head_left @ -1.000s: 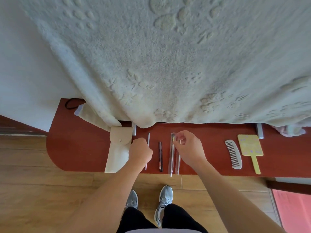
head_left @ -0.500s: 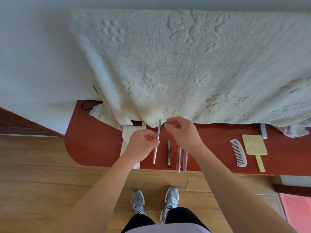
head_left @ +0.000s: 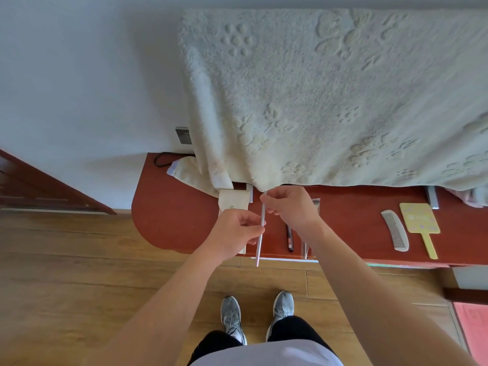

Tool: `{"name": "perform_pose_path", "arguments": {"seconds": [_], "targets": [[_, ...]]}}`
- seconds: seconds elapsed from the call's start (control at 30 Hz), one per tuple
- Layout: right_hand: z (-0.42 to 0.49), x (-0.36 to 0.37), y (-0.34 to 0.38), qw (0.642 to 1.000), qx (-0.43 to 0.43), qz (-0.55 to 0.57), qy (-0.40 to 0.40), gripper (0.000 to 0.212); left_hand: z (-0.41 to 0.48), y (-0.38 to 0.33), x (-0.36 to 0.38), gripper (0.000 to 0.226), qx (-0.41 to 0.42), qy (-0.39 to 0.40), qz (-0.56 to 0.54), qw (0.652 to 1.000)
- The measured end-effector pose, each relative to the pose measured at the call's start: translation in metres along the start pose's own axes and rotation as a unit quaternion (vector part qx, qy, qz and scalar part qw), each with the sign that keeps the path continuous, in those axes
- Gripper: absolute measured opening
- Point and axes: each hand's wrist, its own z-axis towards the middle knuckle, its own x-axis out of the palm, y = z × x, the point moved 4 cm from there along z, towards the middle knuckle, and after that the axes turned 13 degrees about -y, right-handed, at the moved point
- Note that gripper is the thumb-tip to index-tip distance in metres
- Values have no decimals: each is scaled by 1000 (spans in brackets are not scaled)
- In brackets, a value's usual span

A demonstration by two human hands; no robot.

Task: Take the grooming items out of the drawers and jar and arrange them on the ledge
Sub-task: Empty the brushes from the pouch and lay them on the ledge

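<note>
Bare arms; grey sneakers [head_left: 284, 305], black trousers [head_left: 290, 329] and a pale shirt [head_left: 264, 355].

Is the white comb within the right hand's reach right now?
Probably yes: the comb lies uncovered on the ledge with nothing between it and the right hand. That hand pinches the top of the silver stick, which the left hand also holds, so it must let go first.

One ledge [head_left: 174, 220] bears one comb [head_left: 396, 231], one mirror [head_left: 420, 217], one pencil [head_left: 290, 239] and one pouch [head_left: 233, 200], plus clear tubes [head_left: 305, 250] whose number the right forearm hides. There are two hands, the left hand [head_left: 233, 233] and the right hand [head_left: 290, 207], with one stick [head_left: 260, 247] between them. Also in view are one blanket [head_left: 330, 101], one socket [head_left: 183, 135], one cable [head_left: 158, 159] and two shoes [head_left: 232, 317].
</note>
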Motion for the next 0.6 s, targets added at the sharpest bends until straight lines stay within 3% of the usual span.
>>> {"name": "perform_pose_path", "arguments": {"seconds": [0.17,0.3,0.43,0.6], "targets": [[-2,8,1,1000,17,-3,-7,15,0,4,-8,7,-21,15,-7,1000],[22,-10,14,989,65,98,-84,15,-10,13,-9,8,-18,56,54,997],[40,-18,18,995,46,60,-72,16,-11,26,-24,8,-37,-7,9,999],[24,26,-39,995,63,-72,-39,20,-5,33,-37,8,-50,-50,-9,997]]}}
